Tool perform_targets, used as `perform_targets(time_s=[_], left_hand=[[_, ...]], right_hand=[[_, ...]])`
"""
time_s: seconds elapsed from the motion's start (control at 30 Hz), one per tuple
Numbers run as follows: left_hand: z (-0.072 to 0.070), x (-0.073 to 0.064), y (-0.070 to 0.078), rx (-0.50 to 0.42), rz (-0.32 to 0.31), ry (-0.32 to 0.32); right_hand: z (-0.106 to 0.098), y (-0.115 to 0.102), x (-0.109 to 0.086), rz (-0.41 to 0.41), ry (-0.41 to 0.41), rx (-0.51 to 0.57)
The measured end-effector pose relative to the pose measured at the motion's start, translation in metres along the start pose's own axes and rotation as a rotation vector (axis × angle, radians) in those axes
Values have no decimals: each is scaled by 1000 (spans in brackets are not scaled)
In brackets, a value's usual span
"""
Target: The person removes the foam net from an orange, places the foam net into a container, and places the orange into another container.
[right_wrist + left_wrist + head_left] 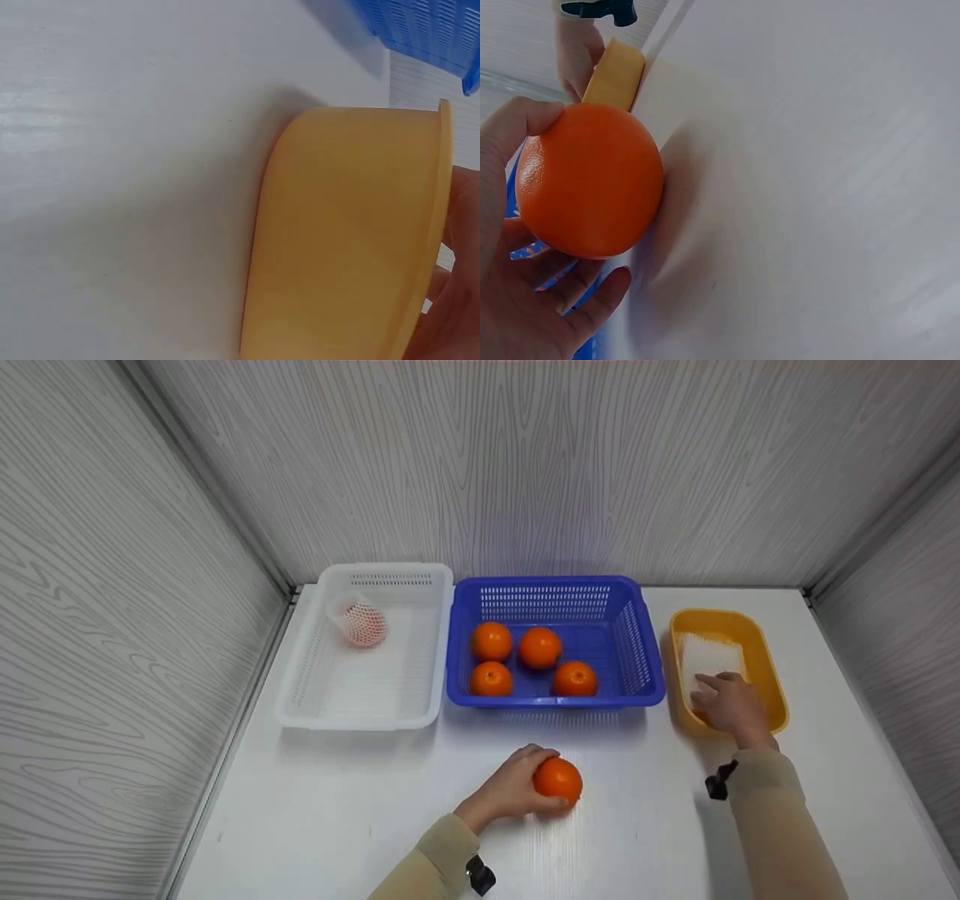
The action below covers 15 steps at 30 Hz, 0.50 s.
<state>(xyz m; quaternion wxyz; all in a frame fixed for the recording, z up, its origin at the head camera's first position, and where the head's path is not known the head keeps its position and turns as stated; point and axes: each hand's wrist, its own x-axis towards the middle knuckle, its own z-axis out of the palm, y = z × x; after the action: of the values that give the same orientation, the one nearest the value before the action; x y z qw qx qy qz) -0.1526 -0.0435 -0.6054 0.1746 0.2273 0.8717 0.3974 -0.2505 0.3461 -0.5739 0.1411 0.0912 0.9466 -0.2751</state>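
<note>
My left hand [517, 784] grips an orange [559, 782] low over the white table, in front of the blue basket. The left wrist view shows the thumb on one side of the orange and the fingers spread along another. At the right, my right hand [731, 705] reaches over the near side of a yellow tub [766, 675], its fingers loosely bent at the white foam netting [709, 654] inside. In the right wrist view, the tub's wall [345, 232] hides most of that hand.
A blue basket [555, 702] holds several oranges [540, 648]. Left of it stands a white basket [360, 723] with one fruit in white foam netting [365, 625]. Wood-grain panels [525, 472] close off the back and both sides of the table [337, 810].
</note>
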Motion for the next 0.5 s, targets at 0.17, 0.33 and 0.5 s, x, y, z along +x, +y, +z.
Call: perform_targets(time_s=[0.17, 0.33, 0.5], left_hand=[[1, -1, 0, -5, -7, -5], [3, -2, 1, -21, -21, -17], [2, -3, 2, -36, -17, -5]], right_hand=[[0, -1, -2, -1, 14, 29], [-5, -5, -11, -28, 98, 90], [-6, -12, -20, -73, 201, 134]])
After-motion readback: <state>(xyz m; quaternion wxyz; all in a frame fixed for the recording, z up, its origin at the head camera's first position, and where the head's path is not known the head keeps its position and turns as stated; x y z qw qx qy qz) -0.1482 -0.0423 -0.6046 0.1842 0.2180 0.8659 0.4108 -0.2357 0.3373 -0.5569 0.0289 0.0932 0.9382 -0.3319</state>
